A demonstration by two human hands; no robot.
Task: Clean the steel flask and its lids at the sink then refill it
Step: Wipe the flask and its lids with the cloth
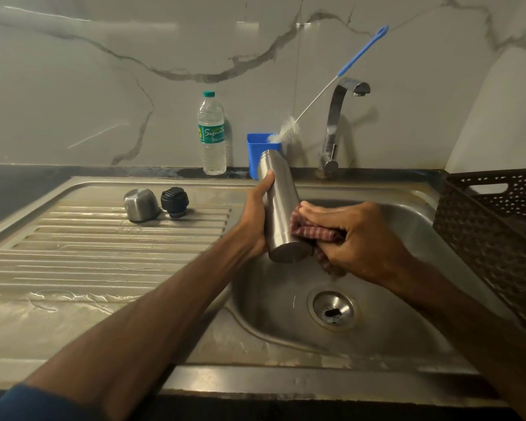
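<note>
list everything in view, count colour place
steel flask body: 1, silver, tilted over the basin
red checked cloth: 1, red-white, against the flask's lower side
steel cup lid: 1, silver, on the drainboard
black stopper lid: 1, black, beside the cup lid
clear plastic water bottle: 1, teal cap, by back wall
blue plastic tub: 1, blue, behind the flask
bottle brush: 1, white bristles, blue handle, leaning in the tub
chrome tap: 1, silver, behind the basin
steel sink: 1, grey, basin right, drainboard left
perforated plastic basket: 1, dark brown, right edge
hands: 2, left hand grips flask, right hand grips cloth
</note>
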